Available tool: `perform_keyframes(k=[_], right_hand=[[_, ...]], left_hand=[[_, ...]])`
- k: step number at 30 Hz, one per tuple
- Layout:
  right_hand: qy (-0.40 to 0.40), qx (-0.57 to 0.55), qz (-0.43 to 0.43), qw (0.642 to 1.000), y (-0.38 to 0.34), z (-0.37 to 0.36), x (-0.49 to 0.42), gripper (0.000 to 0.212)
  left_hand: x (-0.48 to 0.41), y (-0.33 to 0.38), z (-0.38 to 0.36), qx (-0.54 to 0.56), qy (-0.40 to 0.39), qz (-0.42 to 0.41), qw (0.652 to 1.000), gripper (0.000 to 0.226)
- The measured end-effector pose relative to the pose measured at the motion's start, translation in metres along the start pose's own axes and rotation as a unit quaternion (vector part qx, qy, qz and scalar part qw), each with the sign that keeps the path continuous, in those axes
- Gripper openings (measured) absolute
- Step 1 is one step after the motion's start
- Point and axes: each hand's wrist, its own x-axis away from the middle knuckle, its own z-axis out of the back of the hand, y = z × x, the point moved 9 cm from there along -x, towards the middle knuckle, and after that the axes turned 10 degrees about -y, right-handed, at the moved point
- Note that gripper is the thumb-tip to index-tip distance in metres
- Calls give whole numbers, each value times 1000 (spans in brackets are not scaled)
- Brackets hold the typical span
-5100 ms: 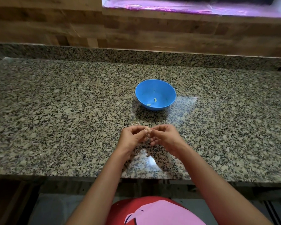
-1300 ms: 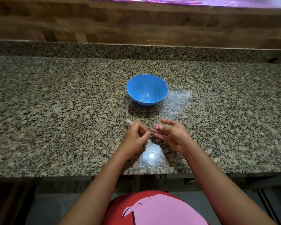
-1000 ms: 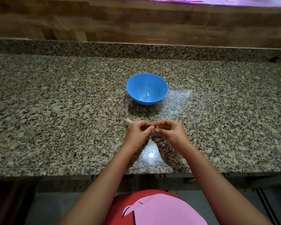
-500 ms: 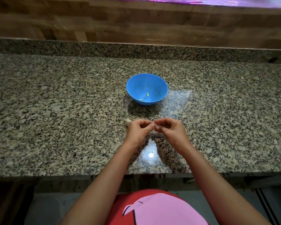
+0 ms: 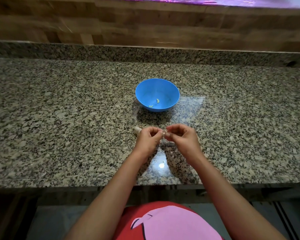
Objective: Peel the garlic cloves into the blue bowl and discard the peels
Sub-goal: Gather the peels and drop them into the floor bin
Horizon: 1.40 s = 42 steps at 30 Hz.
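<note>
Step in hand: peeling a single clove, mid-task. This is judged from the peeled pieces already in the bowl and the unpeeled stock on the counter.

Left to right:
- **Stock:** A pale, papery garlic bulb remnant [image 5: 137,130] lies on the speckled grey-brown granite countertop [image 5: 59,110]. It sits just beside the left hand's knuckles and is partly hidden by them.
- **Left hand [image 5: 148,138]:** The fingers are curled, with thumb and fingertips pinching a small pale garlic clove [image 5: 164,134].
- **Clove:** It sits between the two hands, apparently just above the counter, on the near side of the bowl. Fingertips cover most of it, so how much skin remains cannot be told.
- **Right hand [image 5: 182,138]:** The fingers are curled too, with thumb and forefinger pinched on the other end of the same clove or on its peel. I cannot tell which.

Beyond the hands and apart from them stands a round blue plastic bowl [image 5: 170,94], upright. Inside are two small curved yellowish peeled cloves [image 5: 157,100], apart from each other, low in the bowl.

Next move, as judged: the right hand pulls the skin free while the left holds firm. The bare clove then goes forward over the rim and drops in. The peel needs its own place, and no bin or peel pile shows here.

Clove appearance: tiny, off-white, with dry-looking skin. It is probably light, and slippery once bare.
</note>
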Motion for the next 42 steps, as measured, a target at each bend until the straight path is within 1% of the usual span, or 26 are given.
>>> perform_keyframes(k=[4,8,9,11,12,14,16,18,22,23,26,27,29,30,32,33,35,36,37,38,39,40,41,42], right_hand=[[6,-80,-16,997,6,6,0,20],[35,-135,-42,989,21,15,0,15],[43,-147,-44,987,24,19,0,13],[40,-152,-45,987,24,25,1,10],[33,-147,-44,988,24,26,1,9],[17,-115,-37,993,21,22,3,7],[0,-69,-22,997,16,16,4,6],[-7,-37,-8,999,11,10,5,6],[24,67,37,997,0,2,8,6],[29,77,48,995,-1,0,9,5],[44,50,39,997,0,0,8,6],[54,63,39,996,-1,2,7,5],[77,167,78,980,-9,3,8,7],[80,233,114,963,-16,0,10,10],[72,343,197,916,-28,-12,19,14],[62,380,232,893,-30,-16,22,14],[41,421,292,858,-35,-22,28,13],[36,421,302,854,-36,-23,29,15],[39,395,285,872,-35,-20,28,14],[59,333,232,912,-32,-13,22,11],[82,215,143,962,-21,-2,16,9],[90,67,44,993,-2,1,10,8],[89,-73,-35,993,13,-2,9,8],[84,-164,-82,980,21,-7,8,10]], left_hand=[[3,-2,0,-30,2,9,1000,7],[6,2,11,-52,48,8,997,10],[5,2,13,-71,55,4,996,11],[5,5,9,-125,36,4,992,13],[5,5,3,-126,16,4,992,17],[4,1,-9,-55,-18,8,998,18],[4,2,-14,46,-19,4,999,9],[2,3,-13,83,-1,-6,997,8],[1,0,-9,103,40,13,994,10],[2,0,-7,98,57,13,993,11],[6,8,-3,11,99,-15,995,13],[7,8,-3,-4,103,-17,995,14],[4,3,-7,15,86,7,996,15],[2,0,-10,42,67,25,997,15],[-1,-4,-16,92,28,57,994,20],[-2,-5,-19,108,12,70,992,22],[-1,-6,-22,125,-11,87,988,27],[-1,-7,-22,126,-15,89,988,27],[0,-5,-22,122,-13,81,989,27],[0,0,-20,95,-2,66,993,25],[1,7,-15,40,19,44,998,22],[3,16,-11,-35,46,19,998,20],[6,24,-7,-104,75,-9,992,17],[10,32,-5,-152,98,-35,983,16]])
